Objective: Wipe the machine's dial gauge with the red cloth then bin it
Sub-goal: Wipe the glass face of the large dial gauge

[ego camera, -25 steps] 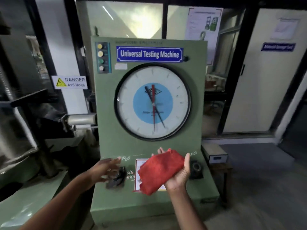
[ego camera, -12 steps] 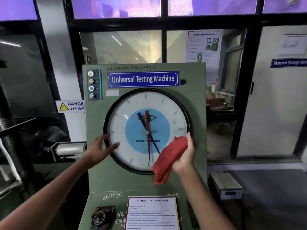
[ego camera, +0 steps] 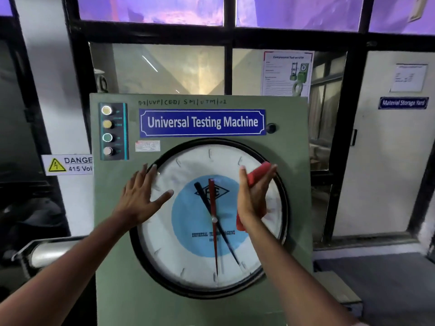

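Dial gauge (ego camera: 209,217) is sitting front-centre on the green machine (ego camera: 113,267). Right hand (ego camera: 253,196) is pressing the red cloth (ego camera: 257,174) flat against the glass, upper right, fingers wrapping it, likely for wiping pressure. Left hand (ego camera: 141,196) is lying open, fingers spread, on the gauge's left rim, probably bracing. No bin showing, so binning isn't started.

A large round dial gauge (ego camera: 188,231), white face with blue centre, black rim, one red and one black pointer. A bunched red cloth (ego camera: 257,174) seemingly presses its upper right.
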Demonstrator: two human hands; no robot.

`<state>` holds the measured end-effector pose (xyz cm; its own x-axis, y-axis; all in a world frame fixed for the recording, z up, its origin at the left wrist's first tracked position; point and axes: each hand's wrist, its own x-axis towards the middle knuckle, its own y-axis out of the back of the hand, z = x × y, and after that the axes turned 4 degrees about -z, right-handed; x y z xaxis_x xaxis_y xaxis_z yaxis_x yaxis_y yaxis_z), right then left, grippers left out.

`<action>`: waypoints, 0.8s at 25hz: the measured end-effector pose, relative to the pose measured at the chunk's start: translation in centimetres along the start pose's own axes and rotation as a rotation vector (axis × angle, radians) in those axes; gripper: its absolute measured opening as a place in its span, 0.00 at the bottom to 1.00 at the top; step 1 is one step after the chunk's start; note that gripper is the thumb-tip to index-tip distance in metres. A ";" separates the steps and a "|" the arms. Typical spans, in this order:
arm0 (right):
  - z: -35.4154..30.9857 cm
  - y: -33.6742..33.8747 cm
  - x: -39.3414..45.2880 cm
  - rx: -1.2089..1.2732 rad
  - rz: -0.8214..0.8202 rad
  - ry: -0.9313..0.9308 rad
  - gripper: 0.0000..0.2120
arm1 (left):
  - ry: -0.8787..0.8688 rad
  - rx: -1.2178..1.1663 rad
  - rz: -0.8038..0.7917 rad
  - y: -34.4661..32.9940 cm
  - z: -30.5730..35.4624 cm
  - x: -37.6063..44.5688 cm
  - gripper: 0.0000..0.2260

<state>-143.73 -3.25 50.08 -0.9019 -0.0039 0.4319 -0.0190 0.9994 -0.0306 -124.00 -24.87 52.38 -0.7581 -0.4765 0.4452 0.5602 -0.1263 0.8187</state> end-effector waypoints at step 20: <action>4.7 -14.9 -0.3 -0.836 0.043 0.752 0.51 | -0.223 0.021 0.227 -2.6 -5.0 10.3 0.35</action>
<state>-145.24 -18.32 46.15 -0.3998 -0.2288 0.8876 0.5562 0.7092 0.4333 -131.57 -33.83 52.99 -0.6706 -0.2872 0.6839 0.7180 -0.0197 0.6958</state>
